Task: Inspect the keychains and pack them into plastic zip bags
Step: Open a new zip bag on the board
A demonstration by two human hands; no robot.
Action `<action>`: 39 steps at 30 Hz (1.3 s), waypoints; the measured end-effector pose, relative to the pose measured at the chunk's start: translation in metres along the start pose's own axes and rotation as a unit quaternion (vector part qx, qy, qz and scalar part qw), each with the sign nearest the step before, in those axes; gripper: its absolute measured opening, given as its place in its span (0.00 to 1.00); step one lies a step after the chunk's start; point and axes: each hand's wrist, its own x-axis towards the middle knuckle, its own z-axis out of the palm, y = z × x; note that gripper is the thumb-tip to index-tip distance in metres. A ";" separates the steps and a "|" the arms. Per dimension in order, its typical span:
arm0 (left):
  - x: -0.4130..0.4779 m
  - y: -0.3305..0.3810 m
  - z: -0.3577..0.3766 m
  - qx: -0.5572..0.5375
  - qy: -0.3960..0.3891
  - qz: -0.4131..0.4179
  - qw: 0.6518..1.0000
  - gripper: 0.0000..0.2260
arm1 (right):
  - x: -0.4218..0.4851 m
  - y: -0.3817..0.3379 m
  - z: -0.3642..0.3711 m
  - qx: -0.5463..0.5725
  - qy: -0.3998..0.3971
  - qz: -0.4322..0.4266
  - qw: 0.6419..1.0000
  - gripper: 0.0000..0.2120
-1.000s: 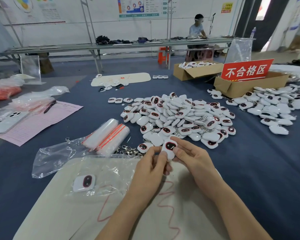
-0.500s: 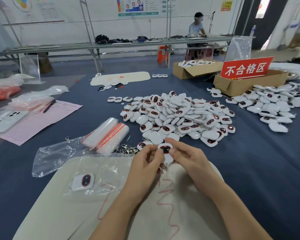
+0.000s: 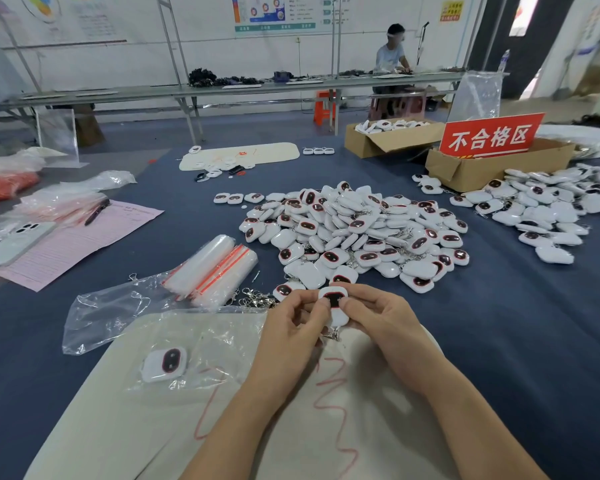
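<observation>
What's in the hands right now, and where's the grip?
One white keychain, pinched between both hands: left hand on its left edge, right hand on its right edge. Its metal clasp hangs below.

a factory packing floor: long workbenches [image 3: 222,90], keychain piles [image 3: 357,233], reject-zone sign [image 3: 490,135].
</observation>
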 end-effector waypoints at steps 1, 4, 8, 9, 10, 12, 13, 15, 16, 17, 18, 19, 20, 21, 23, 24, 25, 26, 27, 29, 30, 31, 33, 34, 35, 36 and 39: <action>0.000 0.000 0.000 0.000 0.000 -0.001 1.000 0.04 | 0.000 0.001 0.000 0.002 0.000 0.001 1.000 0.11; 0.000 0.000 0.000 0.000 -0.003 -0.003 1.000 0.04 | 0.001 0.002 -0.001 0.001 0.002 0.002 1.000 0.11; 0.000 0.000 0.000 0.000 -0.004 -0.005 1.000 0.05 | 0.000 0.001 0.000 -0.004 0.004 0.002 1.000 0.11; 0.000 0.000 0.000 0.001 -0.005 -0.004 1.000 0.04 | 0.000 0.000 0.000 -0.002 0.004 0.003 1.000 0.11; 0.000 0.000 0.000 0.003 -0.005 -0.003 1.000 0.04 | 0.000 0.000 0.000 -0.002 0.005 0.003 1.000 0.11; 0.000 0.000 0.000 0.006 -0.006 -0.001 1.000 0.04 | 0.000 0.001 0.000 -0.011 0.009 0.001 1.000 0.11; -0.001 0.000 0.000 0.007 -0.007 0.000 1.000 0.05 | 0.001 0.001 0.000 -0.012 0.011 0.001 1.000 0.11; -0.001 0.000 0.000 0.009 -0.010 0.003 1.000 0.04 | 0.001 0.001 0.000 -0.004 0.011 0.001 1.000 0.11; -0.001 0.000 0.001 0.013 -0.012 0.006 1.000 0.04 | 0.002 0.002 0.000 0.002 0.010 0.000 1.000 0.10; -0.001 0.000 0.001 0.021 -0.014 0.010 1.000 0.04 | 0.002 0.002 0.000 0.008 0.007 -0.002 1.000 0.10; -0.001 0.000 0.001 0.030 -0.015 0.013 0.999 0.04 | 0.002 0.002 0.000 0.016 0.001 -0.004 1.000 0.10; -0.001 0.000 0.000 0.036 -0.017 0.014 0.999 0.05 | 0.003 0.003 0.000 0.024 -0.004 -0.007 1.000 0.10; -0.001 0.000 0.000 0.039 -0.019 0.014 0.999 0.06 | 0.003 0.003 0.000 0.029 -0.008 -0.009 0.999 0.10; -0.002 0.000 0.000 0.038 -0.022 0.011 0.999 0.07 | 0.003 0.004 0.000 0.033 -0.011 -0.012 0.999 0.10; -0.002 0.000 -0.001 0.033 -0.026 0.002 0.999 0.08 | 0.003 0.006 -0.001 0.045 -0.021 -0.013 0.999 0.12; -0.002 0.000 -0.001 0.031 -0.026 -0.002 0.999 0.09 | 0.003 0.007 -0.001 0.053 -0.026 -0.013 0.998 0.12; -0.002 0.000 -0.002 0.030 -0.027 -0.004 0.999 0.09 | 0.003 0.008 -0.001 0.058 -0.030 -0.013 0.998 0.13; -0.002 0.000 -0.002 0.028 -0.027 -0.005 0.999 0.09 | 0.003 0.008 -0.001 0.060 -0.032 -0.015 0.998 0.13; -0.002 0.000 -0.002 0.026 -0.028 -0.007 0.999 0.09 | 0.003 0.007 -0.001 0.056 -0.032 -0.018 0.998 0.14; -0.003 0.000 -0.002 0.023 -0.031 -0.009 0.999 0.09 | 0.003 0.006 -0.001 0.045 -0.029 -0.019 0.998 0.14; -0.003 0.000 -0.002 0.020 -0.033 -0.010 0.999 0.09 | 0.003 0.006 -0.001 0.041 -0.030 -0.019 0.999 0.15; -0.002 0.000 -0.003 0.016 -0.036 -0.013 0.999 0.09 | 0.003 0.006 -0.001 0.040 -0.032 -0.019 0.999 0.15; -0.002 0.000 -0.004 0.005 -0.041 -0.020 0.999 0.09 | 0.003 0.006 0.000 0.036 -0.032 -0.020 0.999 0.14; -0.002 0.000 -0.004 0.001 -0.043 -0.023 0.999 0.09 | 0.002 0.005 0.000 0.034 -0.030 -0.021 0.999 0.14; -0.001 0.001 -0.004 -0.002 -0.044 -0.024 0.999 0.09 | 0.002 0.005 0.000 0.031 -0.030 -0.021 0.999 0.14; -0.001 0.001 -0.004 -0.002 -0.043 -0.025 0.999 0.09 | 0.001 0.004 0.000 0.029 -0.030 -0.021 0.999 0.14; -0.001 0.000 -0.004 -0.003 -0.041 -0.025 0.999 0.09 | 0.000 0.002 0.000 0.028 -0.034 -0.023 0.999 0.13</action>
